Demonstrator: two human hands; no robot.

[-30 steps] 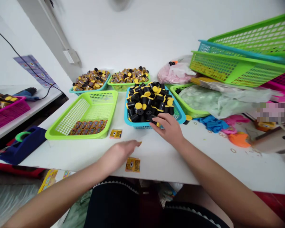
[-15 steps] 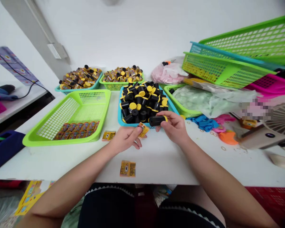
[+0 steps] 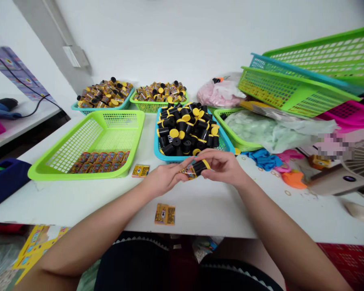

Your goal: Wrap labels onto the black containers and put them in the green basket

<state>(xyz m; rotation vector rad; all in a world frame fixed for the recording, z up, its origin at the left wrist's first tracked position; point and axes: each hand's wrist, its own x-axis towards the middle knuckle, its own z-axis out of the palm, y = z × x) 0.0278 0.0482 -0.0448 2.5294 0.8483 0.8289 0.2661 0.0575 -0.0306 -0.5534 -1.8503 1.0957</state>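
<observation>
My hands meet at the table's middle, just in front of a blue basket (image 3: 170,159) heaped with black canisters with yellow caps. My right hand (image 3: 224,167) grips one black canister (image 3: 199,167) lying on its side. My left hand (image 3: 165,178) pinches a printed yellow label (image 3: 185,173) against the canister's near end. Part of the label is hidden by my fingers. A loose label (image 3: 164,214) lies below my hands, and another (image 3: 140,170) lies to the left.
A lime basket (image 3: 85,171) to the left holds a row of labelled canisters. Two baskets (image 3: 103,108) (image 3: 151,108) of labelled canisters stand behind. Stacked baskets (image 3: 297,91), a plastic bag (image 3: 276,133) and blue gloves (image 3: 265,160) crowd the right.
My left hand has moved right, bringing the label from beside the canister onto it. My right hand has lifted the canister from the basket. The view has shifted slightly.
</observation>
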